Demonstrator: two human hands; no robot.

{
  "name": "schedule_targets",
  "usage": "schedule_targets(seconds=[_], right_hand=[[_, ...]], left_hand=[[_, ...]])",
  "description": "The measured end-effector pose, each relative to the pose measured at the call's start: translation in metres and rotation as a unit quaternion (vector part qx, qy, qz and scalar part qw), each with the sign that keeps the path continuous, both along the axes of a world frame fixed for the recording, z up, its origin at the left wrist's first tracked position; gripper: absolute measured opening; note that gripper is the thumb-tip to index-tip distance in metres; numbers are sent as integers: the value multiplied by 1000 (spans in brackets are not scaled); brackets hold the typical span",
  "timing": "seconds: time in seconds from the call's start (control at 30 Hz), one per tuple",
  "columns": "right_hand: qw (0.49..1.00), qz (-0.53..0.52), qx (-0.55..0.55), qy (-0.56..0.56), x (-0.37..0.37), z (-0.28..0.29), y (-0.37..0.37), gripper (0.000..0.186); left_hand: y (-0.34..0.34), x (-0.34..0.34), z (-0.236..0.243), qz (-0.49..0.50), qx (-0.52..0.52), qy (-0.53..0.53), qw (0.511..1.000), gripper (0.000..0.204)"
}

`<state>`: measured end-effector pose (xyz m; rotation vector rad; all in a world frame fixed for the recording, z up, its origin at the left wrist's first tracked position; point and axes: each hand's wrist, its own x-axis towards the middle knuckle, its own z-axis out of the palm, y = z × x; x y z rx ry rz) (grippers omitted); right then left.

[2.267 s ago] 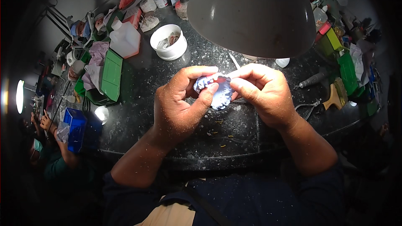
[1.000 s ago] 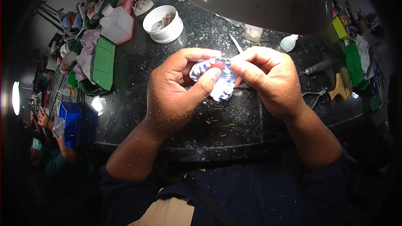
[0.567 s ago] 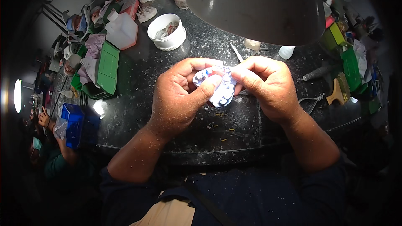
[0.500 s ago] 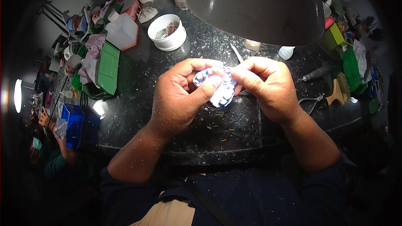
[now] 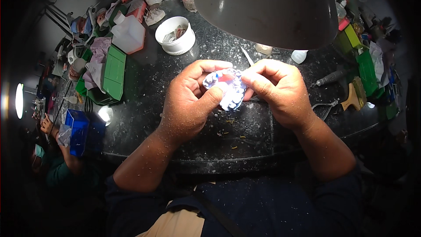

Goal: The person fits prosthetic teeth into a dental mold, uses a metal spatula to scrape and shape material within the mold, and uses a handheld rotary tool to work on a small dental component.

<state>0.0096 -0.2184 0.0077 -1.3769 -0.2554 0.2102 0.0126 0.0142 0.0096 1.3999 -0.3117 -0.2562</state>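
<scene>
A whitish dental cast [image 5: 237,99], with tooth shapes, blue marks and a pinkish inner area, is held up over the dark bench. My left hand [image 5: 188,92] is closed round its left side, the thumb lying across it and the fingers behind. At its right edge, my right hand [image 5: 280,90] pinches with thumb and index finger against the cast; whether a small piece is also between those fingertips is hidden. White dust speckles both hands and forearms. Just beyond the right fingers lies a pointed, pale blade-like tool [image 5: 247,55], partly covered by them.
A large grey lamp shade [image 5: 267,8] hangs over the far bench. Left stand a white tub [image 5: 176,46], a plastic jug [image 5: 128,34], a green bin [image 5: 115,74] and a blue bin [image 5: 78,131]. Right lie a handpiece [image 5: 331,78], pliers [image 5: 325,109] and a brush [image 5: 351,96]. Another person's hand [image 5: 46,125] shows far left.
The cast has tilted slightly in my hands, showing more of its pinkish inner area. My left hand has shifted a little to the right; my right hand stays nearly still.
</scene>
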Motion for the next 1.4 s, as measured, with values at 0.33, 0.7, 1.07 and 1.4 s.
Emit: schedule_targets(seconds=[0.33, 0.7, 1.07, 1.4], right_hand=[[1000, -19, -12, -3, 0, -3, 1, 21], [999, -36, -15, -18, 4, -5, 0, 30], [1000, -13, -23, 2, 0, -5, 3, 32], [996, 19, -84, -24, 3, -5, -6, 28]], left_hand=[[3, 3, -5, -32, -22, -2, 999, 51], [1, 3, 3, -43, -47, 46, 997, 51], [3, 1, 5, -50, -33, 41, 997, 67], [4, 3, -2, -68, -40, 40, 996, 71]])
